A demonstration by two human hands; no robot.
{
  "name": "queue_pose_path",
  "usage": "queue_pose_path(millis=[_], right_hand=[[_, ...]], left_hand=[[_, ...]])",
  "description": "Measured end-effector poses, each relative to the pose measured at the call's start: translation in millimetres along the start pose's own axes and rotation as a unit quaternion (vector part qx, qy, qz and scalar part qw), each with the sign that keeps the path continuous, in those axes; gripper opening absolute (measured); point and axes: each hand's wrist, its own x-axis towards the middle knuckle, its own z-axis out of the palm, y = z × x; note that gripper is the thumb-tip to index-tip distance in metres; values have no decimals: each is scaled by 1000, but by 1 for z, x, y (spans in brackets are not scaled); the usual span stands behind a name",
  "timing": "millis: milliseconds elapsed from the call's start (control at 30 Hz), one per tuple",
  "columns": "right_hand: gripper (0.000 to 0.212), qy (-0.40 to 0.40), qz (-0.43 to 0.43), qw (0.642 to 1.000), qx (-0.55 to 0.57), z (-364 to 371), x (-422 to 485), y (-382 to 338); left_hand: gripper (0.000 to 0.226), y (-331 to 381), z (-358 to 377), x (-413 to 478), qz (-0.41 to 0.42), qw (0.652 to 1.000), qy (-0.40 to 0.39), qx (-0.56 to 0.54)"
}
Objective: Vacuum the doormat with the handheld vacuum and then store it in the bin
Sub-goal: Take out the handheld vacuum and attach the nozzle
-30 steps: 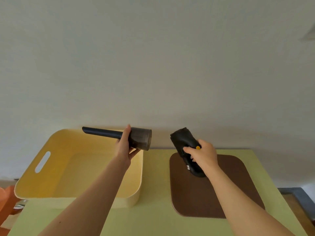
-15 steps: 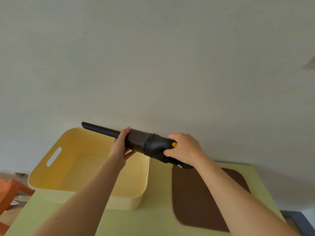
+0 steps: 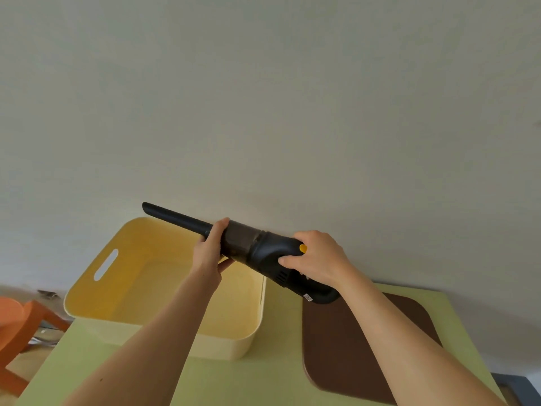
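A black handheld vacuum with a long thin nozzle and a yellow button is held in the air above the bin's right edge, nozzle pointing up-left. My left hand grips its dark dust cup where the nozzle begins. My right hand is wrapped around the motor body and handle. The yellow bin stands on the left of the table and holds nothing. The brown doormat lies flat on the right, partly under my right forearm.
The light green table stands against a plain grey wall. An orange stool sits on the floor at the left. A dark object shows at the table's lower right corner.
A second ago the nozzle section and the motor body were apart, one in each hand. They have been brought together into one vacuum, and both hands have drifted slightly right.
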Motion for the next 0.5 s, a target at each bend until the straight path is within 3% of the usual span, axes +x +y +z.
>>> queue_pose_path(millis=[200, 333, 500], right_hand=[[21, -21, 22, 996, 88, -7, 5, 2], [24, -14, 15, 1000, -7, -6, 0, 3], [28, 19, 11, 999, -34, -3, -8, 5]], left_hand=[[52, 6, 1, 4, -7, 999, -36, -1], [48, 2, 8, 5, 11, 996, -60, 66], [44, 2, 10, 6, 6, 993, -107, 41]])
